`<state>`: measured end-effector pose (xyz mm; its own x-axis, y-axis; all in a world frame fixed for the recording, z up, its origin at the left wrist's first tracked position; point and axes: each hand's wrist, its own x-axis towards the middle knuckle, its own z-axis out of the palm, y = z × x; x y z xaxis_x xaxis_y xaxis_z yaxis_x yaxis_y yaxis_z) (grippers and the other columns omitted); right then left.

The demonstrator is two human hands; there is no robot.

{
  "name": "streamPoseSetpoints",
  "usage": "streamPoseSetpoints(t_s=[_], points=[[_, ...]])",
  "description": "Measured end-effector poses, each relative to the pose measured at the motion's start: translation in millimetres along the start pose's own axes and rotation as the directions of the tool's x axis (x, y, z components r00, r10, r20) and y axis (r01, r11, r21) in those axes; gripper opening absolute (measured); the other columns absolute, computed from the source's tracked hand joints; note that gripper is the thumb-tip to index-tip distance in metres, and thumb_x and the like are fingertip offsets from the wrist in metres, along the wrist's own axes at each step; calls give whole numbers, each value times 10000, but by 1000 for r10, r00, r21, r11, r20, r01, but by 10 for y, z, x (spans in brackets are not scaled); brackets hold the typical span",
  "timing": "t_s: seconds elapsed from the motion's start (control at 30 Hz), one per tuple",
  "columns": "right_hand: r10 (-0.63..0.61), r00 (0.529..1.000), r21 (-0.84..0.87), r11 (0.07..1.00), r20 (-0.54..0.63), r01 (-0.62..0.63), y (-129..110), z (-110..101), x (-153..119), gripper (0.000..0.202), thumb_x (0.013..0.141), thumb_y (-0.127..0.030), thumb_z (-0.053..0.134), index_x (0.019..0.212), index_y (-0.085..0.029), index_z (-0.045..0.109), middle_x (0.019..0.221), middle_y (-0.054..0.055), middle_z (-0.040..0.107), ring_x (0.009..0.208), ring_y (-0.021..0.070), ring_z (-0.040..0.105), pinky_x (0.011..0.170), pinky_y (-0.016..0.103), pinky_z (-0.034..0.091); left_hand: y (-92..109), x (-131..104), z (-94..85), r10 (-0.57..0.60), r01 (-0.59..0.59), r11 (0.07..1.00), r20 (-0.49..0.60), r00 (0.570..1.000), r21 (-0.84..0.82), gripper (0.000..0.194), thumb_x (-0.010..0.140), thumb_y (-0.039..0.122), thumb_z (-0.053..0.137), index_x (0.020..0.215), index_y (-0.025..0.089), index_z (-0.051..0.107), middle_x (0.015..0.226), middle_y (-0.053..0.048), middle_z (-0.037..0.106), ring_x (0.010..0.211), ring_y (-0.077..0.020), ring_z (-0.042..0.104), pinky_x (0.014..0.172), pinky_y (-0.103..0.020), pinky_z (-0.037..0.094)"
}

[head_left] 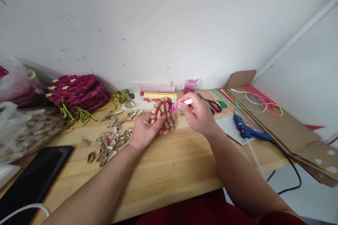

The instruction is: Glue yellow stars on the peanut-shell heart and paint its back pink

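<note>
Between the thumb and fingers of my left hand is a red piece covered with peanut shells, tilted up above the table. My right hand pinches a white-handled paintbrush. The brush's bright pink tip is at the upper right edge of the red piece; whether it touches a shell I cannot tell. Loose peanut shells lie scattered on the wooden table left of my left hand. A clear cup with pink paint stands behind my right hand, by the wall.
Purple braided discs with yellow stars are stacked at the left, beside plastic bags of shells and a black phone. To the right are scissors, a blue glue gun with a cable, cardboard and coloured cords.
</note>
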<state>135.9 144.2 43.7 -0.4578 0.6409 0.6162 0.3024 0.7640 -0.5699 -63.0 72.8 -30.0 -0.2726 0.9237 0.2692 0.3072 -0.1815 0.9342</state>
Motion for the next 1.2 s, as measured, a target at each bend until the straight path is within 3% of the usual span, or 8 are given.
streamPoseSetpoints(t_s=[0.17,0.47,0.63,0.8,1.0,1.2], points=[[-19,998,-31,999,-68,17,3,1,11,108,1034,-285,573,971,-219,630,912,46,745,734,159,636,655,290,461,-5,9,-1,11,-11,1000,9,1000,9,302,875,447,745,756,170,757,710,-14,749,640,-163,642,623,-248,512],[54,997,13,998,-52,-53,26,-8,9,131,1028,-320,599,959,-217,640,746,-12,668,573,117,537,540,260,385,7,5,1,24,-24,1000,14,1000,5,272,879,424,748,768,177,769,720,-14,759,648,-165,655,617,-247,511],[38,991,-16,999,-129,-40,45,-45,38,151,1020,-320,602,939,-205,657,764,4,682,596,121,537,558,262,391,1,6,13,5,-4,999,23,1000,-44,293,879,445,754,781,170,774,725,-23,755,642,-164,648,632,-254,523],[61,991,26,998,-119,-58,45,-56,48,175,1019,-342,601,935,-204,668,715,-9,648,592,123,526,562,266,390,22,5,5,29,-28,998,14,999,-52,291,864,427,759,723,174,744,668,-10,722,598,-151,613,595,-245,501],[129,983,97,988,-131,-117,110,-63,32,195,1030,-378,591,947,-214,655,711,-18,617,591,124,508,574,277,390,-23,-7,7,-32,33,995,22,999,-90,329,879,476,764,779,162,769,728,-39,757,625,-167,648,632,-272,530],[119,984,89,990,-133,-108,99,-70,28,207,1030,-387,595,942,-215,669,732,-13,621,626,128,521,596,282,392,-3,-14,17,-47,49,991,15,999,-125,314,863,472,788,780,169,781,752,-48,781,657,-183,688,651,-277,549]])
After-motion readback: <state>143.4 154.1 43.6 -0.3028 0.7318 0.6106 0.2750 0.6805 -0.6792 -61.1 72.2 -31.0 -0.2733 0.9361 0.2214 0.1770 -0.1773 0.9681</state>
